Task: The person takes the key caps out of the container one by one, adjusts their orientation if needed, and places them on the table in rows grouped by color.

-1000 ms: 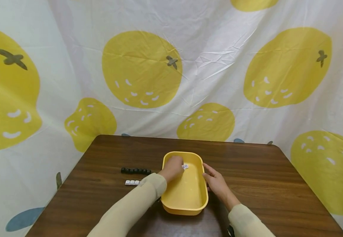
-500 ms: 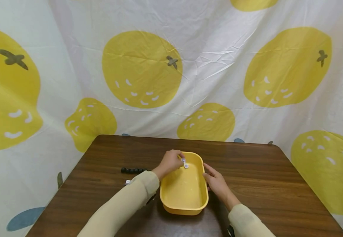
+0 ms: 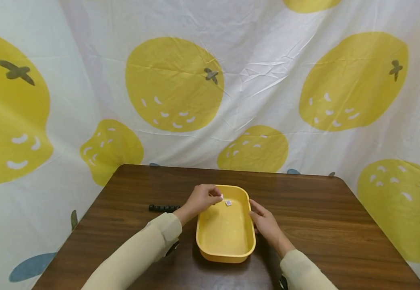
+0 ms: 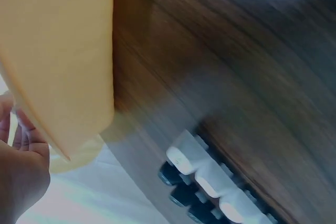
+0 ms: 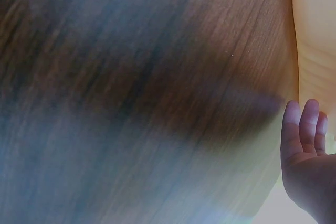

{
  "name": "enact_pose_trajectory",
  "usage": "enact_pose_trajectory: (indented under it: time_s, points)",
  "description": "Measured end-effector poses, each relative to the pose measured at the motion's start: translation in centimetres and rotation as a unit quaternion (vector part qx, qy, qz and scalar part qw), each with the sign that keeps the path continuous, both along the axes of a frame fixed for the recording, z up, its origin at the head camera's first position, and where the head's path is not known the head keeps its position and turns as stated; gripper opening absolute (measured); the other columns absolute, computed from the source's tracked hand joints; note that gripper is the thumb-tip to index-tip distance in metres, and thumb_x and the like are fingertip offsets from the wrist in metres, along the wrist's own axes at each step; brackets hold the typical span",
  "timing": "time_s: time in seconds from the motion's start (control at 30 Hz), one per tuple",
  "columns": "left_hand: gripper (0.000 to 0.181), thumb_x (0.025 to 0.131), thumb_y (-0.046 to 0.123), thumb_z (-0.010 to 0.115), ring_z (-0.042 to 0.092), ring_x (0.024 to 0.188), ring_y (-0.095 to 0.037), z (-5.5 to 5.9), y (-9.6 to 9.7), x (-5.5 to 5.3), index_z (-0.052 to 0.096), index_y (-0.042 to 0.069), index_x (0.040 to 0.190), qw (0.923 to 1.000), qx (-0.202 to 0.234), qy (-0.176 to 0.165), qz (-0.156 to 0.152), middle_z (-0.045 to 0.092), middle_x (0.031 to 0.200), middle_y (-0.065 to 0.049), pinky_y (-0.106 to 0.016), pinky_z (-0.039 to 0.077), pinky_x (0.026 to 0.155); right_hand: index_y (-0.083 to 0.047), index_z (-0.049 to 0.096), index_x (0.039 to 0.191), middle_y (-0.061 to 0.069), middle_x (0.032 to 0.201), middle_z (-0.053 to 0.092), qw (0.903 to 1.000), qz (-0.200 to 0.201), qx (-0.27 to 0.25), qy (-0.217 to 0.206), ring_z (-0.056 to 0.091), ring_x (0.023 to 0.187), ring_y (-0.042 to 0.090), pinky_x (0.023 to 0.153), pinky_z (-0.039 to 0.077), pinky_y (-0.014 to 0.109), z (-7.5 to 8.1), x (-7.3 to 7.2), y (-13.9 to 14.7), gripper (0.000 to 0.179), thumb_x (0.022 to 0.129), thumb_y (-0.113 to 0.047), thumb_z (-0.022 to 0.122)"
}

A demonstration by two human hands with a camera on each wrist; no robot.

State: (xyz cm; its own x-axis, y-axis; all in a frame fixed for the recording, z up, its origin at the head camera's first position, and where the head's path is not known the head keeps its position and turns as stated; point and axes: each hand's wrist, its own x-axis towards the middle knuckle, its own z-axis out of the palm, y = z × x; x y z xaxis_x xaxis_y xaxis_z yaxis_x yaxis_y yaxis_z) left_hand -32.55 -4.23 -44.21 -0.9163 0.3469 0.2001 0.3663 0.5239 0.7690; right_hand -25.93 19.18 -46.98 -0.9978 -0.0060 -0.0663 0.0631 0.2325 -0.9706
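In the head view my left hand [image 3: 203,198] pinches a small white keycap [image 3: 221,196] between thumb and fingers, over the far left part of the yellow tub [image 3: 226,255]. A second white keycap [image 3: 228,203] lies inside the tub near its far end. My right hand [image 3: 265,225] rests against the tub's right side, fingertips at the rim. From the right wrist, its fingers [image 5: 308,124] look fairly straight along the outer wall. The left wrist view shows the tub's side [image 4: 58,51] and my left hand [image 4: 23,166] at its rim.
A row of black keycaps [image 3: 163,208] lies on the brown wooden table [image 3: 325,225], left of the tub. Beside it runs a row of white keycaps [image 4: 210,177], hidden behind my left arm in the head view. A lemon-print cloth [image 3: 253,92] hangs behind the table.
My left hand has risen from inside the tub and drawn back left to its rim, the white keycap turning in its fingers. My right hand has stayed in place.
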Motion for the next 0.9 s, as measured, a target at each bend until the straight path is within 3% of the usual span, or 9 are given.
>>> enact_pose_trajectory:
  time_s: [0.2,0.3,0.4,0.5,0.67,0.83,0.9]
  points:
    - [0.006,0.094,0.009,0.068,0.063,0.073,-0.018,-0.1,-0.9,0.0,0.072,0.005,0.096,0.9999,0.013,0.011,-0.002,0.067,0.086,-0.002,-0.028,0.053,0.063,-0.009,0.042,0.151,0.021,0.106,0.062,1.0000,-0.003,0.004,-0.002,0.064,0.082,0.022,0.064,0.056,0.034,0.0,-0.1,0.1,0.050,0.102,-0.009,0.050]
    - [0.010,0.094,0.005,0.067,0.063,0.079,-0.020,0.0,-1.0,-0.1,0.072,0.000,0.100,0.9995,-0.023,0.017,-0.015,0.068,0.088,-0.004,-0.030,0.053,0.067,-0.009,0.042,0.151,0.020,0.106,0.062,1.0000,-0.003,0.005,-0.003,0.064,0.082,0.021,0.065,0.056,0.035,-0.1,0.0,0.3,0.050,0.102,-0.009,0.050]
    - [0.016,0.092,0.004,0.068,0.064,0.088,-0.021,0.3,-0.5,-0.5,0.073,-0.001,0.106,0.9951,-0.085,0.035,-0.035,0.070,0.096,-0.009,-0.034,0.054,0.075,-0.009,0.041,0.152,0.019,0.107,0.062,1.0000,-0.002,0.005,-0.005,0.064,0.083,0.021,0.065,0.057,0.036,-0.1,0.0,0.3,0.050,0.102,-0.009,0.050]
    - [0.021,0.090,0.005,0.070,0.065,0.097,-0.025,0.5,0.4,-1.1,0.073,0.000,0.110,0.9841,-0.156,0.061,-0.059,0.071,0.104,-0.012,-0.038,0.053,0.084,-0.009,0.041,0.152,0.019,0.107,0.062,1.0000,-0.002,0.006,-0.007,0.064,0.082,0.021,0.065,0.056,0.035,-0.1,0.1,0.3,0.050,0.102,-0.010,0.050]
    - [0.016,0.085,0.008,0.075,0.067,0.092,-0.024,-0.2,2.2,-2.2,0.076,0.001,0.100,0.9549,-0.267,0.091,-0.094,0.073,0.099,-0.009,-0.035,0.052,0.084,-0.009,0.042,0.151,0.018,0.103,0.061,0.9999,-0.004,0.009,-0.005,0.062,0.079,0.019,0.062,0.053,0.032,-0.1,0.1,0.2,0.050,0.102,-0.010,0.050]
    - [0.017,0.085,0.019,0.079,0.064,0.083,-0.018,-0.7,3.4,-2.1,0.074,0.003,0.089,0.9395,-0.333,0.051,-0.063,0.071,0.092,-0.004,-0.031,0.052,0.079,-0.010,0.042,0.151,0.018,0.102,0.062,0.9999,0.000,0.010,-0.004,0.062,0.078,0.019,0.061,0.053,0.032,-0.1,0.0,0.1,0.051,0.102,-0.011,0.051]
    - [0.016,0.086,0.022,0.077,0.059,0.073,-0.014,-0.8,3.7,-2.0,0.071,0.008,0.080,0.9339,-0.353,0.034,-0.045,0.067,0.080,0.001,-0.029,0.050,0.070,-0.010,0.041,0.152,0.019,0.103,0.063,0.9999,0.001,0.010,-0.004,0.063,0.078,0.020,0.061,0.053,0.033,0.0,0.0,0.1,0.051,0.102,-0.012,0.051]
